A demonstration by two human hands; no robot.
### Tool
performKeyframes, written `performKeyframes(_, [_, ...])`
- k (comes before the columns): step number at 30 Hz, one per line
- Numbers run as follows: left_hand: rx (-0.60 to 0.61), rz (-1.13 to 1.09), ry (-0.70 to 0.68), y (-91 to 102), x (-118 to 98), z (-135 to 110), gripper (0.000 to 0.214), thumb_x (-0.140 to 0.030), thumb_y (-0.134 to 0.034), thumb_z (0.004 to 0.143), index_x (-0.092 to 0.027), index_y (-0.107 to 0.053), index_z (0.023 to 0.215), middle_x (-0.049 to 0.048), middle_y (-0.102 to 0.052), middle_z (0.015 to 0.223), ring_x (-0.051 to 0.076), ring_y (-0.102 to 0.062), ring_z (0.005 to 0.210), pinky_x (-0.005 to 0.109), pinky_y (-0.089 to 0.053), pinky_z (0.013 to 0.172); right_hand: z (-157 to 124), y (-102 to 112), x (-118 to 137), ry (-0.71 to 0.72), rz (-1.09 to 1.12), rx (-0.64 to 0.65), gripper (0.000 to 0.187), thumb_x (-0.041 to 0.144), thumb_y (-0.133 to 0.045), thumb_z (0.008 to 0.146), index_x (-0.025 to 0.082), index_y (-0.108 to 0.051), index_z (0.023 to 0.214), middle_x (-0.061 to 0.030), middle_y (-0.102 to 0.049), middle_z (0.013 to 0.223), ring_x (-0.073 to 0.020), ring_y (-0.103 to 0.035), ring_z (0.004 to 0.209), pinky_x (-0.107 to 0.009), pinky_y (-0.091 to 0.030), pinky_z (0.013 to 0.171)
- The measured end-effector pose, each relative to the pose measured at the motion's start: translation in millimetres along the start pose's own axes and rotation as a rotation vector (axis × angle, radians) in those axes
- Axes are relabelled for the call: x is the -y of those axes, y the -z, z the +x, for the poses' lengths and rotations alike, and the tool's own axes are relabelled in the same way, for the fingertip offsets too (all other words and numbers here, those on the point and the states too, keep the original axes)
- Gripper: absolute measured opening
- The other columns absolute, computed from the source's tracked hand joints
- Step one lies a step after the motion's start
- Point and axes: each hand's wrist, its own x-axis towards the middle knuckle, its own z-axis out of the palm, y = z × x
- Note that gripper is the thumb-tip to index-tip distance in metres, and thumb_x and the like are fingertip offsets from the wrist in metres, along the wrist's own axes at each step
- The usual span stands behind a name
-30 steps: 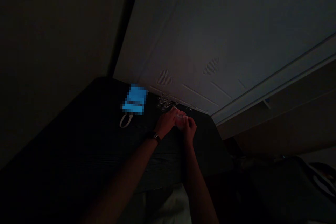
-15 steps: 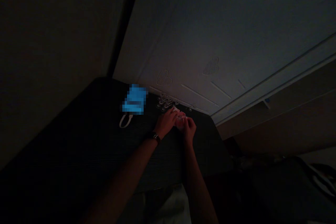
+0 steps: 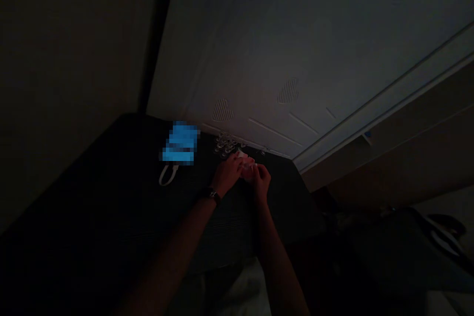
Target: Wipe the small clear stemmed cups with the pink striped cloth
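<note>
The scene is very dark. My left hand (image 3: 226, 174), with a dark wristband, and my right hand (image 3: 261, 181) meet over the far part of a dark table (image 3: 122, 197). Both hands have their fingers pinched around a small pale object (image 3: 247, 167) held between them; I cannot make out what it is. Just beyond the hands lies a cluster of small shiny round pieces (image 3: 224, 144) on the table.
A glowing blue screen (image 3: 180, 143) lies on the table left of the hands, with a white looped cord (image 3: 167, 175) below it. A pale panelled wall (image 3: 281, 59) rises behind. Dark bags (image 3: 400, 242) sit low at the right.
The whole view has shifted slightly left and up. The hands stay together on the small pale object with little visible change.
</note>
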Motion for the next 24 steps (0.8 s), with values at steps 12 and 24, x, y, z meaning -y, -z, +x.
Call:
performKeyframes(12, [0.029, 0.051, -0.036, -4.9, 3.7, 0.8, 0.027, -0.030, -0.061, 0.096, -0.019, -0.062, 0.121, 0.0094, -0.064, 0.127, 0.023, -0.066, 0.106, 0.045, -0.056, 0.090, 0.9, -1.8, 0.4, -0.024, 0.014, -0.014, 0.028, 0.035, -0.060, 0.095, 0.015, -0.063, 0.115, -0.0065, -0.067, 0.112, -0.0193, -0.068, 0.094, -0.039, -0.058, 0.081])
performKeyframes(24, [0.049, 0.053, -0.027, 0.8, -1.0, -1.7, 0.027, -0.030, -0.060, 0.096, -0.020, -0.062, 0.122, 0.0096, -0.062, 0.130, 0.023, -0.065, 0.107, 0.045, -0.056, 0.090, -0.7, 0.4, 2.5, -0.025, 0.027, 0.002, 0.028, 0.036, -0.060, 0.095, 0.015, -0.063, 0.114, -0.0065, -0.067, 0.111, -0.0189, -0.068, 0.093, -0.038, -0.058, 0.080])
